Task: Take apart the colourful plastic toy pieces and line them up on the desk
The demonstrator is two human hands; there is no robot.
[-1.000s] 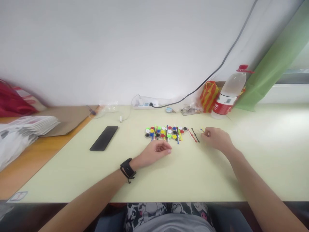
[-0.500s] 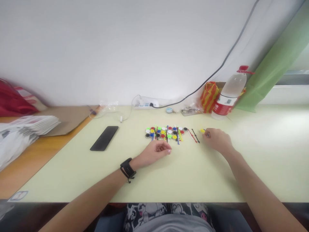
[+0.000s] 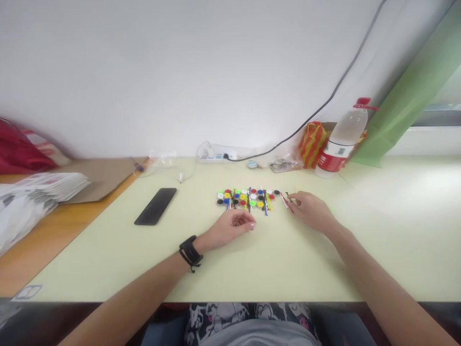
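Rows of small coloured discs (image 3: 243, 197), in red, yellow, white, blue, black and green, lie with thin coloured plastic sticks (image 3: 266, 204) among them. My left hand (image 3: 232, 227) rests on the table just in front of them, loosely curled, a gap showing between thumb and fingers and nothing visible inside. To the right of the discs, my right hand (image 3: 311, 211) reaches over a slim black stick, largely covered by the fingers. Its thumb and index finger are apart. A red stick (image 3: 284, 199) lies beside the fingertips.
A black phone (image 3: 155, 206) lies left of my left hand. Behind are a power strip (image 3: 216, 154), a small round tin (image 3: 252, 164) and a plastic packet (image 3: 286, 164). At back right stands a large bottle (image 3: 338, 149) beside a striped bag (image 3: 312, 144). Stacked papers (image 3: 65, 186) lie at far left.
My right hand has moved left, from a small yellow piece to the black and red sticks. The yellow piece no longer shows. My left hand has stayed put.
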